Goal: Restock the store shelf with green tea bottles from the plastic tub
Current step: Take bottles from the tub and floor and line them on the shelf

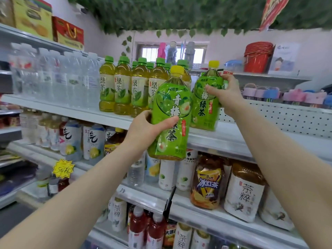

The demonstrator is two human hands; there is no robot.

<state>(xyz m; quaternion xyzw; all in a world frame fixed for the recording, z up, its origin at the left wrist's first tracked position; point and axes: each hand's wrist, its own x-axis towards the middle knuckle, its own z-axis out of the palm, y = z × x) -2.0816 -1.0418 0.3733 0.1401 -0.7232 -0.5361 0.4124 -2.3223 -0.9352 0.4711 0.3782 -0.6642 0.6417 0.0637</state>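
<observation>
- Left hand (147, 126) is seen closed round the near bottle (170, 108), with the thumb laid across the green label and the fingers hidden behind it.
- Near bottle is held in the air, close to upright, yellow cap up. Its base hangs below the lip of the shelf (224, 137) and in front of it, so it is not yet set down.
- Right hand (228, 92) is clamped high on the far bottle (204, 105) at the shoulder, thumb on the label front, fingers curled round the right side.
- Far bottle is stood upright with its base down on the shelf board, yellow cap up, just right of the near bottle. The 2 labels overlap in view, and whether they touch cannot be told.
- Green-cap row (124, 87) is lined up on the same board just left of both bottles, 4 along the front edge and more caps showing behind.
- Water bottles (53, 78) are ranked further left on that board, blurred.
- Perforated back panel (287, 119) is seen right of the far bottle.
- 1 level down, a big iced tea bottle (206, 182) is stood among white-labelled drinks.
- Price star (62, 168), yellow, is fixed at lower left.
- Red buckets (256, 58) are stacked on a high ledge at the right.
</observation>
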